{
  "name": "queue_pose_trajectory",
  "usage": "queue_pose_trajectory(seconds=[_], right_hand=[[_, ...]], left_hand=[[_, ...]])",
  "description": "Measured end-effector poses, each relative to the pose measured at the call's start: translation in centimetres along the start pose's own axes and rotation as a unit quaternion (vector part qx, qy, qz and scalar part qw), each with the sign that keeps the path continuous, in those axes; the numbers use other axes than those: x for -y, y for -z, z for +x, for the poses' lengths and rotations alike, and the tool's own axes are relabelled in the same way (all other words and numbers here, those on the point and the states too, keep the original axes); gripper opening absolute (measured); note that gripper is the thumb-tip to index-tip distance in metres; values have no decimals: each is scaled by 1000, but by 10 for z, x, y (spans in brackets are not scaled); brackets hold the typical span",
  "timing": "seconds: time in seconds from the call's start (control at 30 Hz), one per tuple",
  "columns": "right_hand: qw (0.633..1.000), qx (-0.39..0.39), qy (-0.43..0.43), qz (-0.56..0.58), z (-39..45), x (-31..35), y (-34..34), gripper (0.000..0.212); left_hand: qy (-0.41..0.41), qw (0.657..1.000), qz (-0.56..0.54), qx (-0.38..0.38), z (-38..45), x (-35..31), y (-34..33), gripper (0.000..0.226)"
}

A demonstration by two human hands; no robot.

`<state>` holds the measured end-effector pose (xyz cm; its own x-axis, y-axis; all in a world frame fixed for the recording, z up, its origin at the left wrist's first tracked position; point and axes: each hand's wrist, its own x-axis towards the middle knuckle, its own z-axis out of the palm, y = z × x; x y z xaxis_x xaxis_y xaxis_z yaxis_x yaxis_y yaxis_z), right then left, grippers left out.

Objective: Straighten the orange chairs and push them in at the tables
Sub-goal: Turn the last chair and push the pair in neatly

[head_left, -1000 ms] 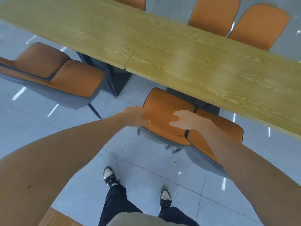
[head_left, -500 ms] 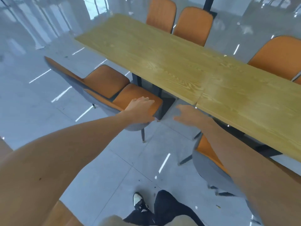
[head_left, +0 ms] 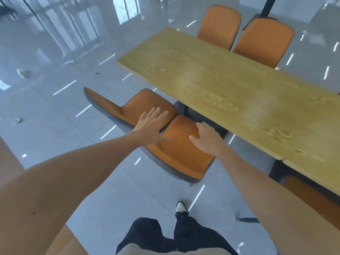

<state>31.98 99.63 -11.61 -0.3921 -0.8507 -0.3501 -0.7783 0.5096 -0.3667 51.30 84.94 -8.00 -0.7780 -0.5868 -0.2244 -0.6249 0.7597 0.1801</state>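
Note:
Two orange chairs with grey shells stand skewed at the near left end of the long wooden table point(head_left: 239, 92). The nearer chair point(head_left: 182, 159) lies right below my hands, its seat partly under the table edge. The farther chair point(head_left: 145, 103) sits to its left with its back point(head_left: 103, 103) pointing away from the table. My left hand point(head_left: 151, 127) is open with fingers spread over the gap between the two chairs. My right hand point(head_left: 207, 139) is open and rests on or just above the nearer chair's orange cushion; I cannot tell whether it touches.
Two more orange chairs point(head_left: 219, 26) point(head_left: 265, 39) stand at the table's far side. Another orange chair point(head_left: 312, 197) shows under the table at the lower right. A dark table leg point(head_left: 184, 107) stands behind the nearer chair. Glossy grey tiled floor point(head_left: 55, 116) spreads left.
I turned left and walked from the right-hand pair of chairs to this pair. Both hands left the earlier chair and now reach over the nearer chair, which looms closer.

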Motion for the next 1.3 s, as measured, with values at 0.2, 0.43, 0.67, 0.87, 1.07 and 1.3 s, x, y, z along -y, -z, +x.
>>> queue_pose_trajectory(seconds=[0.2, 0.43, 0.67, 0.87, 1.07, 1.3], right_hand=[[999, 19, -30, 10, 65, 62, -21, 73], [990, -41, -117, 64, 86, 151, -72, 79], [982, 41, -175, 63, 71, 231, -141, 93], [972, 12, -221, -83, 82, 224, -160, 50], [959, -12, -266, -98, 89, 232, -165, 15], [959, -45, -264, -92, 102, 249, -172, 13]], left_hand=[[3, 999, -14, 34, 44, 104, 5, 102], [-57, 995, 8, 81, 95, 237, -2, 102], [-157, 957, 120, 211, 99, 332, -22, 101], [-239, 951, 142, 135, 120, 349, -35, 26], [-267, 952, 113, 94, 125, 347, -42, 20], [-275, 950, 124, 78, 127, 347, -48, 14]])
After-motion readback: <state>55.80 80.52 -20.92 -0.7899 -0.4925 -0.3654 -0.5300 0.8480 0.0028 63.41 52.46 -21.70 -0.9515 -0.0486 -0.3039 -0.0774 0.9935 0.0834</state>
